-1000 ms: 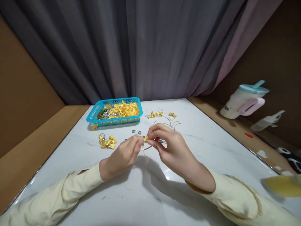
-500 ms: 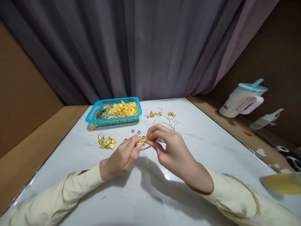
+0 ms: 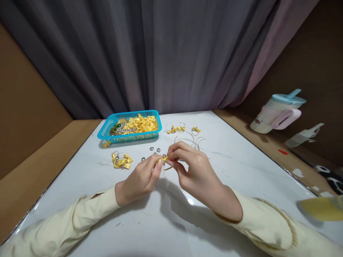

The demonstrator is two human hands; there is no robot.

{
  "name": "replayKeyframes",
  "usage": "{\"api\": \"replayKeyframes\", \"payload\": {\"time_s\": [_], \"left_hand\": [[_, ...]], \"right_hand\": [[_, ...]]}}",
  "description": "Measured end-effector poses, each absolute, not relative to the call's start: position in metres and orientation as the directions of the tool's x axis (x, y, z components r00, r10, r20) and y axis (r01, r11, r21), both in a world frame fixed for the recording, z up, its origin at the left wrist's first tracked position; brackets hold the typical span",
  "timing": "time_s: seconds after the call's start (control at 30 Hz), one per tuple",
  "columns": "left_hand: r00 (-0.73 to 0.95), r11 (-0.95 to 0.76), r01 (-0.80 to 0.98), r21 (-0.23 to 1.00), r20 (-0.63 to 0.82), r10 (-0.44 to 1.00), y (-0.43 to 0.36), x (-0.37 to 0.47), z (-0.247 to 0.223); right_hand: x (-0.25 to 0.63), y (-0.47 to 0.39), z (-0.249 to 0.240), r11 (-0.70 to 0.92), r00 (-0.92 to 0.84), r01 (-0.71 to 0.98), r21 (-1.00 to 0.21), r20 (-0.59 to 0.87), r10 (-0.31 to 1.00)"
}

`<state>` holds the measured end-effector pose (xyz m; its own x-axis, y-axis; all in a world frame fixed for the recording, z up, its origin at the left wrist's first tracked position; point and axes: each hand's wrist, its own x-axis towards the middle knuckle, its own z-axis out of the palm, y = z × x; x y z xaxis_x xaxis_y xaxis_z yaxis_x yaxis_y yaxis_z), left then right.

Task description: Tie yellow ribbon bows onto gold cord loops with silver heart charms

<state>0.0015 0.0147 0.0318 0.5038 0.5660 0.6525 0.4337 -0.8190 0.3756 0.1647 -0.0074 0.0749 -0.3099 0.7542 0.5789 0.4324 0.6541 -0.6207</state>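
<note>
Between both hands, over the middle of the white table, is a small yellow bow [image 3: 162, 160] with a silver bell [image 3: 164, 156] at its top edge. My left hand [image 3: 142, 176] pinches the bow from the left between thumb and fingers. From the right, my right hand [image 3: 197, 175] pinches the bow's other side, its fingertips close to those of my left hand. A gold cord [image 3: 168, 169] curves just below the bow, and a thin strand hangs under it. Several loose silver bells [image 3: 158, 150] lie just beyond my fingers.
A blue basket [image 3: 128, 137] of yellow bows, bells and cord stands at the back left. Tied bows [image 3: 122, 161] lie left; more bows [image 3: 175, 129] and loose cords [image 3: 198, 141] lie behind my right hand. A tumbler [image 3: 277, 112] and a bottle [image 3: 301, 137] stand at the right.
My hands have barely shifted, still pinching the bow. My right hand sits slightly lower and covers more of the metal object behind it.
</note>
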Motion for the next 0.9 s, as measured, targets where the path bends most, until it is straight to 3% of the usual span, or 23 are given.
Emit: {"api": "replayKeyframes", "payload": {"time_s": [0.2, 0.4, 0.67, 0.9], "left_hand": [[0.493, -0.817, 0.471, 0.333, 0.668, 0.557, 0.016, 0.004, 0.034], [0.468, -0.775, 0.508, 0.376, 0.635, 0.615, 0.017, 0.003, 0.036], [0.522, -0.823, 0.469, 0.321, 0.651, 0.551, 0.017, 0.002, 0.036], [0.539, -0.861, 0.443, 0.249, 0.694, 0.478, 0.017, 0.001, 0.034]], "right_hand": [[0.167, -0.004, 0.077, 0.625, -0.297, 0.451, -0.637, 0.553, 0.778], [0.17, -0.002, 0.079, 0.577, -0.29, 0.456, -0.677, 0.5, 0.816], [0.172, 0.002, 0.08, 0.492, -0.276, 0.411, -0.768, 0.409, 0.87], [0.172, 0.004, 0.085, 0.303, -0.279, 0.226, -0.926, 0.236, 0.931]]}}
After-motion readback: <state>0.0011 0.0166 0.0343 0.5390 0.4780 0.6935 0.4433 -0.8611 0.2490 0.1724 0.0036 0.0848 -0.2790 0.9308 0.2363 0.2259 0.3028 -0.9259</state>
